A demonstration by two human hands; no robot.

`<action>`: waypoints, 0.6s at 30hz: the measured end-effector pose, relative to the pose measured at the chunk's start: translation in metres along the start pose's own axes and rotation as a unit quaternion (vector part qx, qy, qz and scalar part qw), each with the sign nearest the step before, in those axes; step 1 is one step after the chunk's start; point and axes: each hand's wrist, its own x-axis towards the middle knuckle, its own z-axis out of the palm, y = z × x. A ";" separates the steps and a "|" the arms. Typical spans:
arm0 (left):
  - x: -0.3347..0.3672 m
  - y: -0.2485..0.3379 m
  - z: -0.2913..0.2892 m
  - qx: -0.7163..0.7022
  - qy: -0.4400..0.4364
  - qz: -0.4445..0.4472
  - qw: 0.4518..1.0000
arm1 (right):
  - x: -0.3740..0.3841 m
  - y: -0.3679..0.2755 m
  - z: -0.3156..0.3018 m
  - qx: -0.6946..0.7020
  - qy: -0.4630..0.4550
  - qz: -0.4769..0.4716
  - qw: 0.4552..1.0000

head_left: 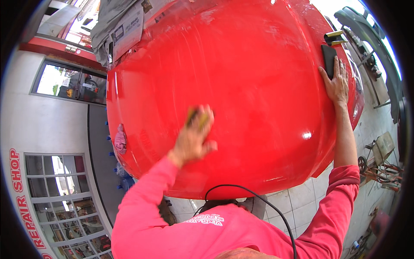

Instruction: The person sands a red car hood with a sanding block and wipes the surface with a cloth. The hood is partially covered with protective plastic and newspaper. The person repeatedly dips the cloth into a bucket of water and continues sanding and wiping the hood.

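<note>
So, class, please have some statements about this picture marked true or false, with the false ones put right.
1. The left hand is over the red panel. True.
2. The right hand is at the panel's left edge. False: it is at the right side.
3. A yellow-and-dark block is at the left hand's fingers. True.
4. The flat pad by the right hand is white. False: it is dark.
5. A pink cloth lies near the panel's left edge. True.

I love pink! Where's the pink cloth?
In the head view, the pink cloth lies at the left edge of the red hood, left of the left hand.
</note>
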 end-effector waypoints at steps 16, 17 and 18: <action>0.046 -0.134 -0.008 0.025 0.075 -0.084 0.993 | 0.004 0.017 0.008 0.008 0.004 -0.014 1.000; 0.006 -0.087 -0.016 0.020 0.031 -0.107 0.994 | 0.005 0.020 0.008 0.005 0.007 -0.016 1.000; -0.037 -0.059 -0.017 0.082 -0.007 -0.063 0.995 | 0.005 0.019 0.010 0.003 0.011 -0.019 1.000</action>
